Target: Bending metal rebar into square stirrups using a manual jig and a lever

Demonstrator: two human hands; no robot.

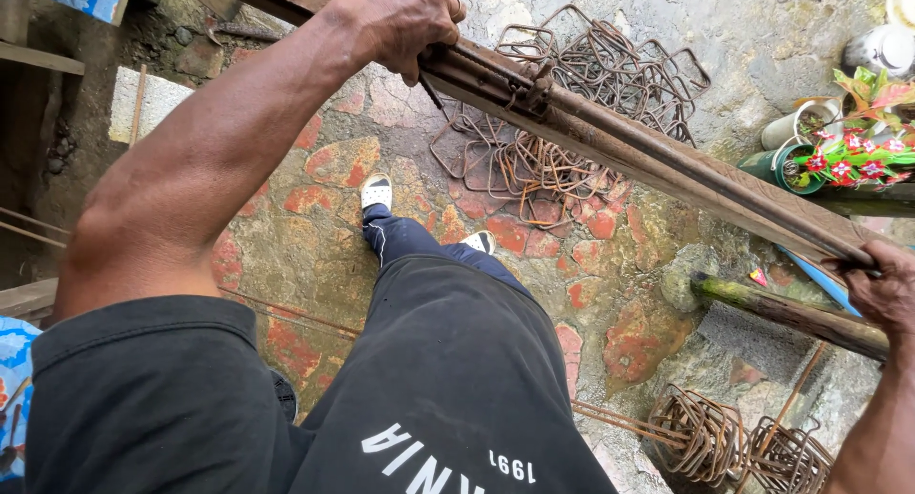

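From the head view we see our left hand (400, 18) clenched around the upper end of a long rusty steel bar (658, 161), which runs slantwise across the frame over a worn plank (762, 203); our right hand (882, 289) grasps its lower end at the picture's right edge. The bar hangs above the stone floor (324, 227), over a heap of bent rusty stirrups (562, 103). We judge the bar could slip or spring back if either grip loosens, and land near our sandalled feet (377, 191); the loose wire underfoot could trip us; rust and rough ends could cut bare palms.

The right hand is cut off by the frame, so its fingers barely show; a clamp-like fitting (534, 84) on the bar is hard to make out; more stirrups (743, 442) lie half out of view at the bottom.
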